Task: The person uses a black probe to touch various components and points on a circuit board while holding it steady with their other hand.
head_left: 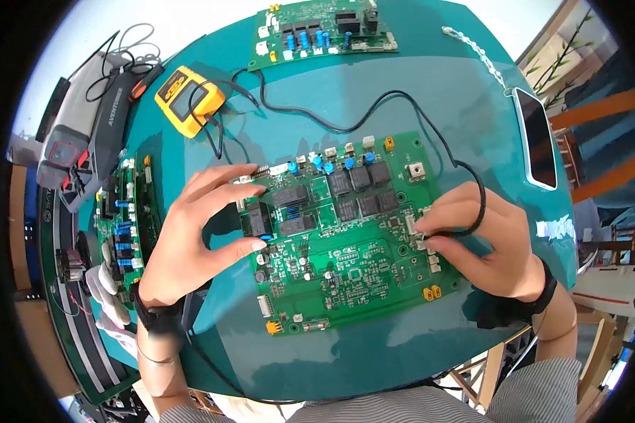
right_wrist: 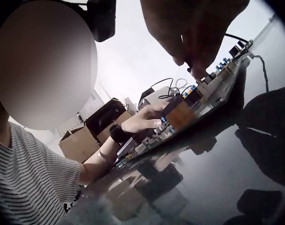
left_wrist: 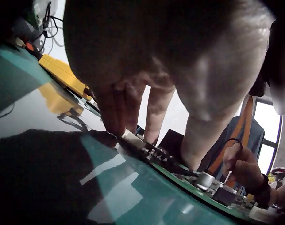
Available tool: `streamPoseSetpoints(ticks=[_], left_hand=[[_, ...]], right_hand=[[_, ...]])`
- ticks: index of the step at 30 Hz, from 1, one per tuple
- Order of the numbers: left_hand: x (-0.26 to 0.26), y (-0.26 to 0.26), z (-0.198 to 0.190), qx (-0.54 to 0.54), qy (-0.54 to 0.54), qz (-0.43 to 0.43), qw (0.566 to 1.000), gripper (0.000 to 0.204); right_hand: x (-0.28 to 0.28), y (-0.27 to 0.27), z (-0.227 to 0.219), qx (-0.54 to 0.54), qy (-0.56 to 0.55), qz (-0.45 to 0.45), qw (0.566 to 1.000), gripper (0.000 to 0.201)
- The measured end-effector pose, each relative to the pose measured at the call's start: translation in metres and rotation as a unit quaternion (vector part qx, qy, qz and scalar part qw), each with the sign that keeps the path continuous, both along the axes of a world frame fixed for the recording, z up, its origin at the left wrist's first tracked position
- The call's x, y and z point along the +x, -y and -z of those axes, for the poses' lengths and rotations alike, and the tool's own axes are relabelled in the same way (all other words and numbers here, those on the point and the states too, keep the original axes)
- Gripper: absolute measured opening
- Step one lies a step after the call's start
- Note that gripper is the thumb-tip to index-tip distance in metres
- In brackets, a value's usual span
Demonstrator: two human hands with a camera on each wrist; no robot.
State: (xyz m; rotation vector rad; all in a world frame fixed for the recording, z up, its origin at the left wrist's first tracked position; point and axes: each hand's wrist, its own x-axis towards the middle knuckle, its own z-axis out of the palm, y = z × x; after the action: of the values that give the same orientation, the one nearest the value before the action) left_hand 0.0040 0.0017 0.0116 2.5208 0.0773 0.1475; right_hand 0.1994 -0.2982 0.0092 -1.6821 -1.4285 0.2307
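A large green circuit board (head_left: 324, 247) lies on the green mat in the head view, carrying black relays (head_left: 360, 190) and blue capacitors. My left hand (head_left: 194, 229) holds its left side, fingers at the upper left corner and thumb beside a relay. In the left wrist view these fingers (left_wrist: 159, 110) reach down onto the board's edge. At the right edge, my right hand (head_left: 490, 240) pinches the end of a black cable (head_left: 395, 94) at a white connector (head_left: 411, 224). The plug itself is mostly hidden by the fingertips. This cable loops over the hand's back and runs toward a yellow handheld tester (head_left: 188, 102).
Another circuit board (head_left: 324, 35) lies at the back edge, and more boards (head_left: 123, 218) stand at the left beside pale gloves (head_left: 106, 296). A phone (head_left: 536, 137) with a beaded strap (head_left: 476, 53) is at the right. Grey equipment (head_left: 85, 127) stands at the far left.
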Motion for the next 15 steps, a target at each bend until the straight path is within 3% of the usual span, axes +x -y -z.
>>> streamPoseSetpoints(ticks=[7, 15], left_hand=[[0.0016, 0.0013, -0.0049, 0.01, -0.008, 0.018, 1.0, 0.061], [0.001, 0.0056, -0.005, -0.076, -0.057, 0.034, 0.995, 0.063]], right_hand=[[0.001, 0.0037, 0.0001, 0.028, -0.025, 0.015, 0.999, 0.017], [0.0048, 0.0014, 0.0005, 0.06, -0.02, 0.042, 0.997, 0.011]])
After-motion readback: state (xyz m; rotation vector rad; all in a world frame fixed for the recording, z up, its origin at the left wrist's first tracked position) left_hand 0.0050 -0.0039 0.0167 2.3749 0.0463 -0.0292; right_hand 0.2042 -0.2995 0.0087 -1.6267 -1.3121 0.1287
